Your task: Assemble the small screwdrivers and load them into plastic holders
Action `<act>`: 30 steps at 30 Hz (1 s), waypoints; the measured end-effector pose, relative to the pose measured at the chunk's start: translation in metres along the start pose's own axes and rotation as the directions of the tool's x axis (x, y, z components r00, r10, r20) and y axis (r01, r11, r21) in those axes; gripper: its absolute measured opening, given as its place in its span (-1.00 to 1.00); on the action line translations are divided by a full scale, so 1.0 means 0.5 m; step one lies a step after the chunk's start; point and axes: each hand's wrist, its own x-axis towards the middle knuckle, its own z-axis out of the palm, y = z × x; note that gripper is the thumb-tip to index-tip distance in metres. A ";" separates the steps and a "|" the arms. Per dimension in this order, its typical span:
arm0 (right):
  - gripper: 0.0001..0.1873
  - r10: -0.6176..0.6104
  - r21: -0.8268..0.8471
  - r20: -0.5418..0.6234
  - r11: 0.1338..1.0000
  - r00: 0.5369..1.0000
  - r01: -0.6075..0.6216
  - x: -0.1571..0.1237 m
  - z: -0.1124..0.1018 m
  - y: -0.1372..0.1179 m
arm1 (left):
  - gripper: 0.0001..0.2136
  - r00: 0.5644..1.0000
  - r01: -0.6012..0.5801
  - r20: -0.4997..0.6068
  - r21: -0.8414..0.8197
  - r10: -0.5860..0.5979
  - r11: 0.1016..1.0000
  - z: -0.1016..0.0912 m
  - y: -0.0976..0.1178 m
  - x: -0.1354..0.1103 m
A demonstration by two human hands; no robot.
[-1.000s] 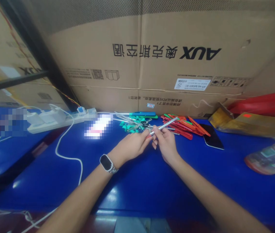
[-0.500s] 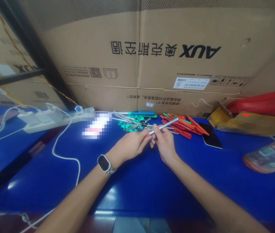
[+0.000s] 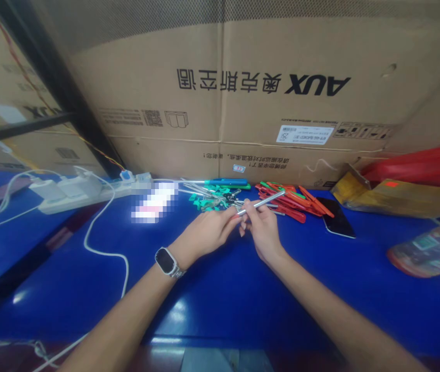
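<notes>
Both hands meet above the middle of the blue table (image 3: 220,289), gripping one slim silver rod (image 3: 260,203). My left hand (image 3: 208,230), with a watch on its wrist, is closed at the rod's lower left end; something reddish shows there, and most of that end is hidden by the fingers. My right hand (image 3: 263,231) pinches the rod near its middle between thumb and fingers, and the free end points up to the right. Just behind lie a pile of thin metal pieces with teal parts (image 3: 206,195) and a heap of red-orange plastic pieces (image 3: 289,200).
A long blue-handled tool (image 3: 227,182) lies by the cardboard box (image 3: 220,119) at the back. A black phone (image 3: 338,219) and a clear container (image 3: 431,250) sit at right. At left are a white power strip (image 3: 68,195), its cable (image 3: 105,252) and a pixelated bright patch.
Both hands keep almost the same hold on the rod. The view has shifted very slightly; nothing else has visibly moved.
</notes>
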 end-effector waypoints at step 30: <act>-0.54 -0.097 -0.074 0.080 0.992 0.992 0.103 0.000 0.004 -0.024 | -0.70 0.996 0.046 -0.074 0.020 -0.044 0.999 -0.007 0.008 0.001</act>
